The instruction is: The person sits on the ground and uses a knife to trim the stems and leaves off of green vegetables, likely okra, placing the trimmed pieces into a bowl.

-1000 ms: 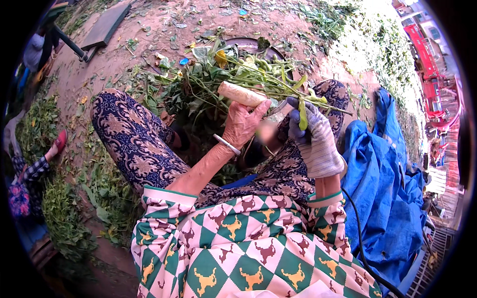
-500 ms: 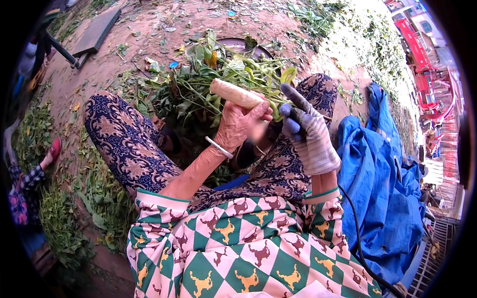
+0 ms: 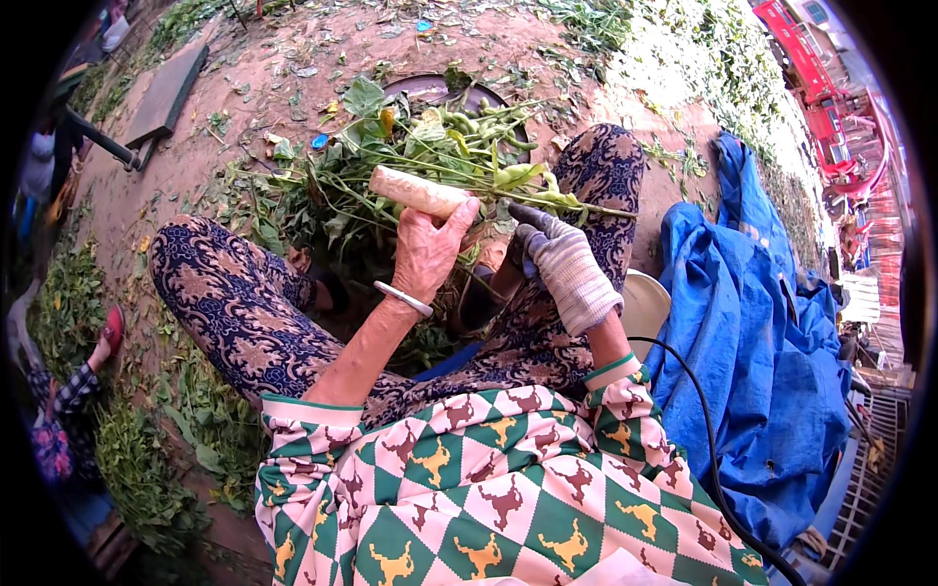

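Note:
My bare left hand point(image 3: 430, 249), with a white bangle at its wrist, is closed round a short, thick, pale wooden stick point(image 3: 415, 190). The stick slants across the leafy bean plants point(image 3: 332, 190) between my knees. My right hand point(image 3: 557, 259) wears a grey knit glove with dark blue fingers. Its fingers are bent loosely and apart, and nothing shows between them. Just above them runs a bean stem point(image 3: 606, 209) with green pods point(image 3: 523, 176). More pods lie farther off on the pile. The left fingertips are hidden under the stick.
A dark round pan point(image 3: 420, 86) lies behind the plants. Right of me are a pale tub point(image 3: 643, 308), a black cable point(image 3: 703, 420) and a crumpled blue tarp point(image 3: 752, 361). Heaped greenery point(image 3: 147, 459) and a person's red shoe point(image 3: 114, 330) are at the left.
Both hands have shifted left, with the wooden stick still in my left hand. My right index finger has swung from pointing up to pointing left, beneath the stem. The pale tub has come into view.

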The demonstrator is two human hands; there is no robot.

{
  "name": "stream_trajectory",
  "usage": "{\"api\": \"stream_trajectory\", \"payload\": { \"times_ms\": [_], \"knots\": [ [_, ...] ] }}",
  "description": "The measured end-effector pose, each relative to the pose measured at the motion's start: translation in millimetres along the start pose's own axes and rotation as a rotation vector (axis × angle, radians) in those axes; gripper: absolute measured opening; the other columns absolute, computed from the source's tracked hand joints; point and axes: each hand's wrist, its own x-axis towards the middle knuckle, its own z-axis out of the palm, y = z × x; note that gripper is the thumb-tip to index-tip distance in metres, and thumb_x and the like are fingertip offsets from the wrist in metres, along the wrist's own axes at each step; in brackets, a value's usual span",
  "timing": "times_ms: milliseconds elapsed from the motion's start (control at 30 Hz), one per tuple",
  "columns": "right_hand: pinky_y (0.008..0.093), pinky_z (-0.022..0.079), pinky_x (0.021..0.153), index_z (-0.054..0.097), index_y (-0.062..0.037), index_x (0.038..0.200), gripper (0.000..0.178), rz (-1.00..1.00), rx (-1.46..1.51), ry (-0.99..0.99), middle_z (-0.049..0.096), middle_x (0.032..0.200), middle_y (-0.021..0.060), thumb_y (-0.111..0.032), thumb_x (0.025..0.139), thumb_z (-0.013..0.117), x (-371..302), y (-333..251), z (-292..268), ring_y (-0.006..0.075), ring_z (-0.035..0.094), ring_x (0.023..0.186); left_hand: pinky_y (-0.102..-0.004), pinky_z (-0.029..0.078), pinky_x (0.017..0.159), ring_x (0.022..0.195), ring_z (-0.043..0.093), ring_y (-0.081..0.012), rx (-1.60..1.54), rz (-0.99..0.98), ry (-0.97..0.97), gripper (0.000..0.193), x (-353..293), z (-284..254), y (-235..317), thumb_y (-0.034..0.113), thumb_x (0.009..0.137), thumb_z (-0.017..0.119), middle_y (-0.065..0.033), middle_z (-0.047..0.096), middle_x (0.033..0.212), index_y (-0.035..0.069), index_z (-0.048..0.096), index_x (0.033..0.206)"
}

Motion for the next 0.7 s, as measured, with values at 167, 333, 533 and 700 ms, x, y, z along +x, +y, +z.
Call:
{"api": "stream_trajectory", "payload": {
  "times_ms": [167, 333, 533, 700],
  "knots": [
    [0.0289, 0.048, 0.066, 0.054, -0.0031, 0.12, 0.035, -0.171, -0.073, 0.096, 0.065, 0.091, 0.0153, -0.015, 0.087, 0.055, 18, 17, 15, 0.0184, 0.06, 0.072, -0.0226, 0.047, 0.062, 0.077, 0.057, -0.0072, -0.054, -0.009, -0.002, 0.022, 6, 7, -4, 0.021, 0.082, 0.066, -0.0004, 0.064, 0.087, 0.004, 0.064, 0.095],
    [0.0246, 0.04, 0.044, 0.049, -0.0071, 0.126, 0.04, 0.03, 0.345, 0.082, 0.056, 0.068, 0.0043, -0.012, 0.087, 0.053, 21, 8, 25, 0.0089, 0.047, 0.051, -0.0216, 0.044, 0.065, 0.08, 0.056, -0.0061, -0.17, -0.01, -0.03, 0.025, 12, 15, -6, 0.027, 0.082, 0.066, 0.0014, 0.063, 0.086, 0.006, 0.064, 0.095],
    [0.0226, 0.033, 0.038, 0.056, -0.0058, 0.087, 0.017, 0.121, 0.433, 0.031, 0.048, 0.056, -0.0006, -0.023, 0.09, 0.053, 34, 3, 19, 0.0074, 0.042, 0.044, -0.0212, 0.044, 0.067, 0.078, 0.055, -0.0062, -0.268, -0.075, -0.061, 0.026, 14, 14, 6, 0.026, 0.082, 0.067, 0.0014, 0.062, 0.085, 0.004, 0.064, 0.096],
    [0.027, 0.038, 0.04, 0.057, -0.0051, 0.091, 0.012, -0.543, -0.378, 0.045, 0.053, 0.06, 0.0032, -0.015, 0.087, 0.052, 73, 61, 21, 0.0128, 0.051, 0.048, -0.0217, 0.045, 0.072, 0.08, 0.057, -0.0078, -0.15, -0.059, -0.08, 0.024, 14, 2, 8, 0.02, 0.083, 0.065, -0.0014, 0.064, 0.088, 0.001, 0.063, 0.097]
  ]
}}
